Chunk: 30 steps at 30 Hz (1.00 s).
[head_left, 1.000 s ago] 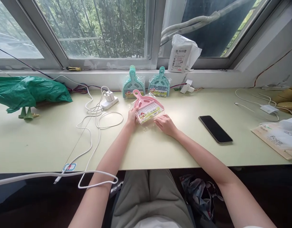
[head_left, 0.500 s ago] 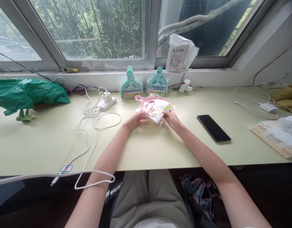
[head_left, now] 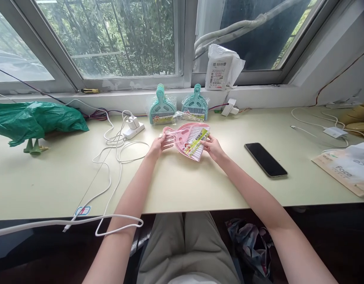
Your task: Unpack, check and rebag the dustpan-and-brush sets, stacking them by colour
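Observation:
A pink dustpan with a white-bristled brush nested in it is held just above the table, its handle to the left. A yellow-green printed label lies across the bristles. My left hand is at the handle end, thumb against the handle and fingers stretched out beneath it. My right hand pinches the right edge by the label, thumb in front. Behind stand teal dustpan sets in clear plastic, a stack on the left and another on the right.
A black phone lies right of my right hand. White cables and a power strip spread on the left, near a green plastic bag. A tissue pack sits far right; a white package stands on the sill.
The pink dustpan has turned so its label and bristles face me more plainly. My left hand has shifted left, from the pan's lower edge to the handle end.

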Each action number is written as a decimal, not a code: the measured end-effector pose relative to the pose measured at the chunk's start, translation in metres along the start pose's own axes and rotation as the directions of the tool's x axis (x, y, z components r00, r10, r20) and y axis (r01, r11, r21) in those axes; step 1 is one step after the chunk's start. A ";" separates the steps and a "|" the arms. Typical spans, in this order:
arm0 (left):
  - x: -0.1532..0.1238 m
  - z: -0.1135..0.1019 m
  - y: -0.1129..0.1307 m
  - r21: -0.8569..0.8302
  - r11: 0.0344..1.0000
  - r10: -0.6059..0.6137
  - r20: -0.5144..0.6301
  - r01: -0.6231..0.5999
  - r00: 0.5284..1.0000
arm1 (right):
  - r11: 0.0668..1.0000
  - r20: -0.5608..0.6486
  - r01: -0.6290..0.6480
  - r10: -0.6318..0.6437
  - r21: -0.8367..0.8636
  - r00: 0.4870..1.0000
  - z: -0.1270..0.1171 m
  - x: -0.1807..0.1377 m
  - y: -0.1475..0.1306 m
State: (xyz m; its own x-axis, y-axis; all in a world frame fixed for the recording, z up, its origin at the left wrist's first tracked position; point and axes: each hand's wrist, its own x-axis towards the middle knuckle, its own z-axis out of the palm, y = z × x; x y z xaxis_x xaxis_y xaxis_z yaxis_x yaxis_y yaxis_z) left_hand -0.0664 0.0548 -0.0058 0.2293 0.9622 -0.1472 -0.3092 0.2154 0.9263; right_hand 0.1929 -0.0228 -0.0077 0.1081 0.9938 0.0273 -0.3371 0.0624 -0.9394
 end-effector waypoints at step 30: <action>-0.018 0.054 -0.017 0.129 0.954 0.280 -0.081 -0.269 0.956 | 0.921 -0.029 -0.311 0.314 -0.236 0.949 -0.020 0.010 -0.016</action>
State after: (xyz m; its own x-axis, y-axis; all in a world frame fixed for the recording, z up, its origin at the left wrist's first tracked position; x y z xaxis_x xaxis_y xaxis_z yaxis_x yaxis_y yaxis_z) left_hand -0.0154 0.0247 -0.0004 0.0578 0.9942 0.0907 -0.2374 -0.0746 0.9686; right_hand 0.2181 -0.0159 0.0012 0.0244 0.9601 -0.2787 -0.1235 -0.2737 -0.9538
